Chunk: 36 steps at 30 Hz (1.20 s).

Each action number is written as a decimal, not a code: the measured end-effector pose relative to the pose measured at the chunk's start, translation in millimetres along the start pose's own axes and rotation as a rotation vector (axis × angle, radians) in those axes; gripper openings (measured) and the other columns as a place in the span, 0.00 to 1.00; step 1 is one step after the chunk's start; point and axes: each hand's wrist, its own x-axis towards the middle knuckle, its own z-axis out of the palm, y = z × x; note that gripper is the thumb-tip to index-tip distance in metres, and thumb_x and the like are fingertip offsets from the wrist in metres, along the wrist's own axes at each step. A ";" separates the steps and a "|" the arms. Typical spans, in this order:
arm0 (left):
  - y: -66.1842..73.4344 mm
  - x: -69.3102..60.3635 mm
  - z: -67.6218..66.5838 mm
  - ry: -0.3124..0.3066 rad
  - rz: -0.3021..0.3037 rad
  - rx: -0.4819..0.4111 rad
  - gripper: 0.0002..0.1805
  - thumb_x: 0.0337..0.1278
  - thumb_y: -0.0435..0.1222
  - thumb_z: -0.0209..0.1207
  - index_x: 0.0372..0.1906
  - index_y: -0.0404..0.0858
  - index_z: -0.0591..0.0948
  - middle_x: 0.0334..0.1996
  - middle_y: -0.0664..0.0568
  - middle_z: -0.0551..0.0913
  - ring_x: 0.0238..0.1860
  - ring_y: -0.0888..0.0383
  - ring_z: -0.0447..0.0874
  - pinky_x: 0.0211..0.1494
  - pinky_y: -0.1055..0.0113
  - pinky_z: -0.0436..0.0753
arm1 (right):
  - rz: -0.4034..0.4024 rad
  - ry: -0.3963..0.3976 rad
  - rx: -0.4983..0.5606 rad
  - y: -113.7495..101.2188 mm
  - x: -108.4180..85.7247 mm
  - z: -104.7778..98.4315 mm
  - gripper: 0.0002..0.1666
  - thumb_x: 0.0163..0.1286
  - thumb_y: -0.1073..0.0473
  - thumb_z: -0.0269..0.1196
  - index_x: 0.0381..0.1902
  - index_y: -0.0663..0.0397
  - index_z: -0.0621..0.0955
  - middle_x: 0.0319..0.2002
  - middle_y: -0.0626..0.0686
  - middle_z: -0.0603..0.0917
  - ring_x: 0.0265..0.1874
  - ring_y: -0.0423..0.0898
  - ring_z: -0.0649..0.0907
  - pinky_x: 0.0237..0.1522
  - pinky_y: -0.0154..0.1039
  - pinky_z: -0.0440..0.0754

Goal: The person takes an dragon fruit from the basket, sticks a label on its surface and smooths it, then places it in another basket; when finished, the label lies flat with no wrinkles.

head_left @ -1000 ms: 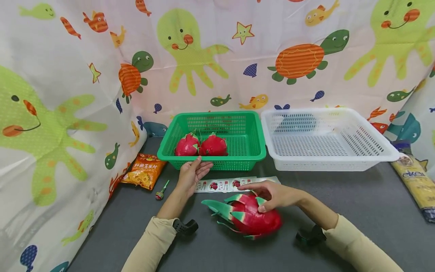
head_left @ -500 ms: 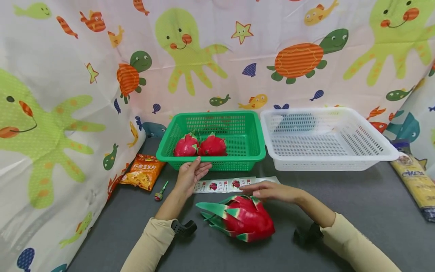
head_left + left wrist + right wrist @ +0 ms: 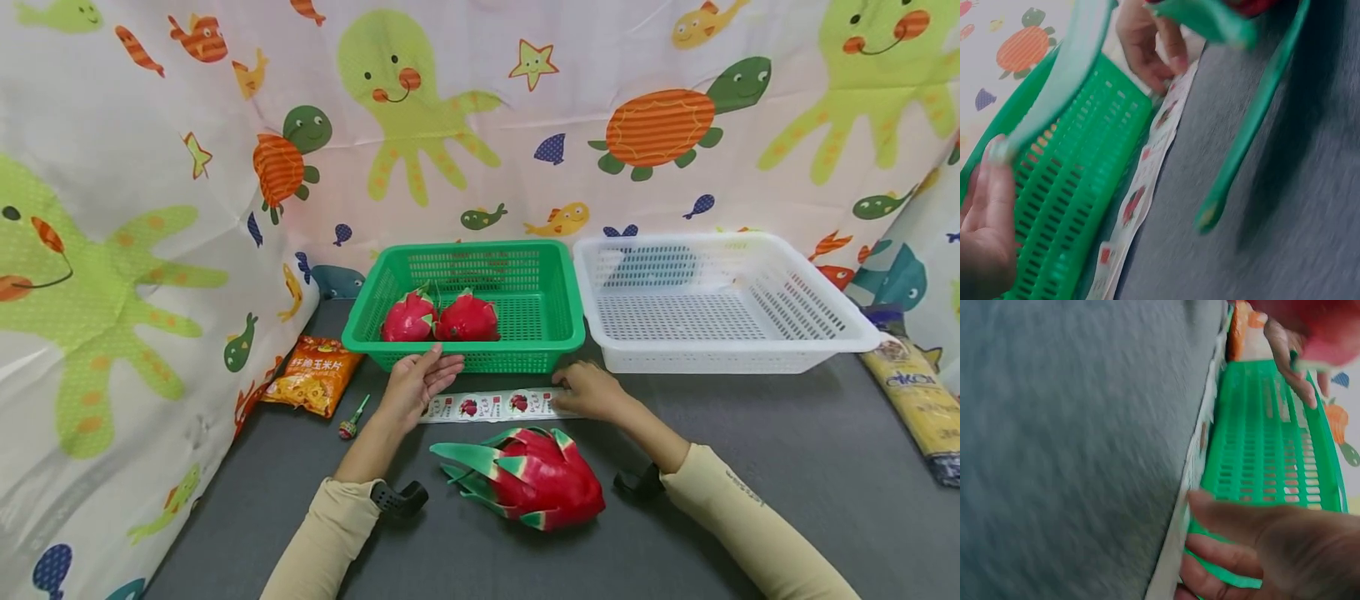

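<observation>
A large red dragon fruit (image 3: 540, 483) with green scales lies on the grey table. Behind it runs a white strip of stickers (image 3: 491, 407) printed with dragon fruit pictures. My right hand (image 3: 596, 393) has its thumb and curled fingers at the strip's right end and pinches it; the fingertips partly hide that end. My left hand (image 3: 405, 392), fingers extended, touches the front rim of the green basket (image 3: 517, 360). Two smaller dragon fruits (image 3: 408, 317) sit in that basket's left half. In the left wrist view, blurred green scales (image 3: 1254, 131) cross the foreground.
A white basket (image 3: 697, 358) stands against the green one's right side. An orange snack bag (image 3: 315, 375) and a lollipop (image 3: 348, 427) lie on the left. At the far right is a yellow package (image 3: 915, 392). A patterned curtain (image 3: 487, 100) hangs behind.
My right hand has left the large dragon fruit and moved away from me to the sticker strip's right end, its fingers curling there. The fruit has settled slightly leftward. My left hand stays at the basket.
</observation>
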 end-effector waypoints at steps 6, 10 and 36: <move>-1.6 3.3 -23.0 0.074 0.163 0.658 0.15 0.60 0.33 0.55 0.47 0.26 0.78 0.38 0.38 0.85 0.35 0.55 0.86 0.47 0.58 0.82 | 0.033 -0.011 0.114 -1.0 -7.7 -2.2 0.04 0.54 0.64 0.64 0.25 0.61 0.81 0.19 0.50 0.78 0.18 0.40 0.72 0.21 0.34 0.70; -4.0 5.8 -35.6 0.245 0.233 1.029 0.11 0.55 0.34 0.58 0.40 0.32 0.83 0.37 0.41 0.85 0.40 0.49 0.83 0.45 0.56 0.79 | -0.005 0.018 0.146 7.2 -18.7 -8.9 0.04 0.56 0.66 0.63 0.25 0.59 0.78 0.16 0.48 0.72 0.16 0.39 0.63 0.19 0.31 0.62; 40.9 -14.5 32.9 -0.223 0.197 0.775 0.11 0.57 0.35 0.58 0.35 0.28 0.83 0.23 0.49 0.81 0.23 0.58 0.74 0.27 0.70 0.77 | -0.372 0.263 0.192 -57.6 -19.6 -42.3 0.15 0.55 0.60 0.68 0.42 0.58 0.83 0.38 0.53 0.86 0.36 0.46 0.85 0.38 0.42 0.83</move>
